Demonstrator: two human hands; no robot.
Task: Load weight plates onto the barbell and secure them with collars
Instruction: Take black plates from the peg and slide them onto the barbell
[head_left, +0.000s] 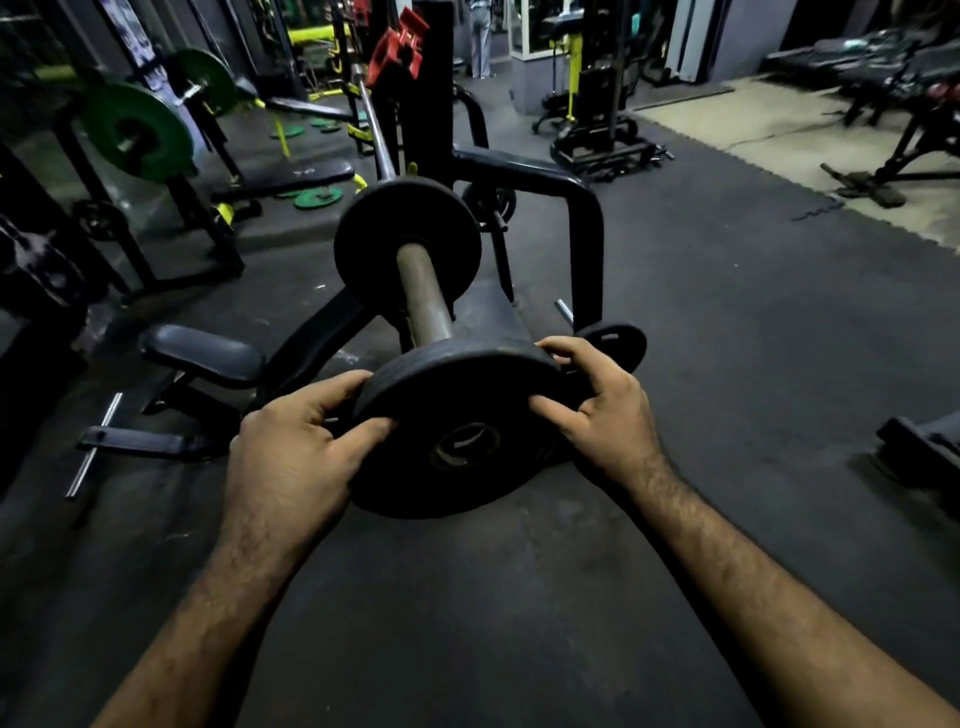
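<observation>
Black plate (457, 431) btwn both grips

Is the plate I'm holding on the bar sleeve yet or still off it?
Off. Both hands, left and right, hold the plate short of the bar sleeve; its centre hole shows empty.

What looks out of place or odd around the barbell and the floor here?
Green plates lie loose on the floor by the bench, not racked. The black plate held by both hands, left hand and right hand, is tilted and not yet on the sleeve.
</observation>
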